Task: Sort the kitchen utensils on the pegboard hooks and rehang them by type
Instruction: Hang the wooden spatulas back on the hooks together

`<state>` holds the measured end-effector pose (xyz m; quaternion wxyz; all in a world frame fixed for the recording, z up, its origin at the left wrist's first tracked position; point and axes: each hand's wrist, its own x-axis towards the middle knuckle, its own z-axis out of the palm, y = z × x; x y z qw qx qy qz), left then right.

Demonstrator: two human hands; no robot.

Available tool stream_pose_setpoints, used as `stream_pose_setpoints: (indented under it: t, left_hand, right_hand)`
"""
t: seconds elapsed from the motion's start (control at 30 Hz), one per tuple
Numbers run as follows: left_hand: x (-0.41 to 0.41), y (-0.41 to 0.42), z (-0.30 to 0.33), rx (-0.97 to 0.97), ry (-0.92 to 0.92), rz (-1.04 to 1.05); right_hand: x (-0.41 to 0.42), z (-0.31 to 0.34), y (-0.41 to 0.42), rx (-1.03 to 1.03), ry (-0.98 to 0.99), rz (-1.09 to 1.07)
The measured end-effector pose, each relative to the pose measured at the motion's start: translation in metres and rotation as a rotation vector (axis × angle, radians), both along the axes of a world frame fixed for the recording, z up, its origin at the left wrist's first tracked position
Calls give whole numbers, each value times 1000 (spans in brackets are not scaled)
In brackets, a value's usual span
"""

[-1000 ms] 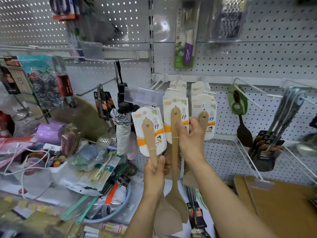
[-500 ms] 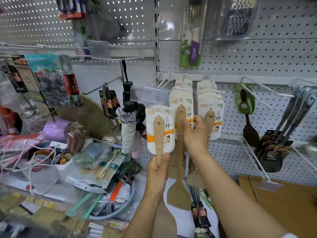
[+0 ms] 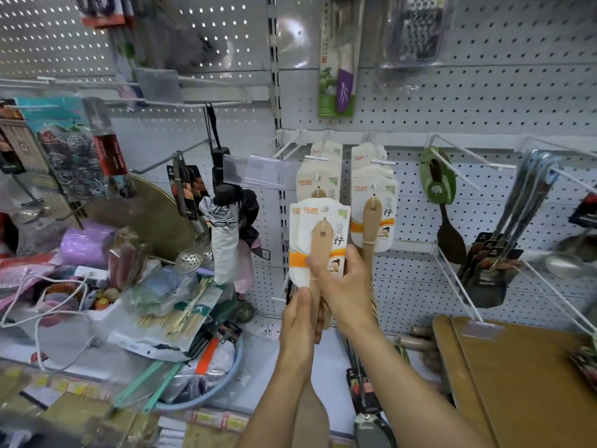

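L hand (image 3: 298,313) + R hand (image 3: 342,282) now both grip one carded wooden spatula (image 3: 319,250), brought together just below same-type stack's hook (image 3: 318,158), so rehang looks next.

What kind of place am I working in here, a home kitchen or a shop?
Most likely a shop aisle for housewares. Identical carded wooden spatulas hang in rows on a white pegboard with wire hooks, a clear price-tag holder sits on one hook, and packaged scouring pads hang nearby.
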<state>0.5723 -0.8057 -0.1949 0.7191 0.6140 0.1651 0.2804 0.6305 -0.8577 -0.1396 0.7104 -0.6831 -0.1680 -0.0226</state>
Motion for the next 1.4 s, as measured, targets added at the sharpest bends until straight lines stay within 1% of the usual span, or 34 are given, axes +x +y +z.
stream_pose_setpoints:
  t: [0.13,0.33,0.47,0.6,0.8,0.97,1.3,1.4]
  left_hand:
    - [7,-11,1,-13,-11,19]
    - [20,-18,3,60,-7,14]
    - [25,-17,16,-21,-31,72]
    - [31,-8,22,111,5,89]
    - [36,1,27,120,18,80]
    - [39,4,29,124,43,81]
    - [45,9,29,136,67,80]
    - [47,10,28,129,80,76]
  right_hand:
    - [1,1,-8,50,20,-47]
    - [7,11,-26,124,-5,-123]
    - [18,20,-42,158,-48,-171]
    - [34,26,-54,113,-38,-157]
    - [50,28,-57,27,6,-138]
    - [57,29,-54,-22,-10,-165]
    - [66,33,-48,-56,24,-161]
    - [67,34,-47,-33,33,-181]
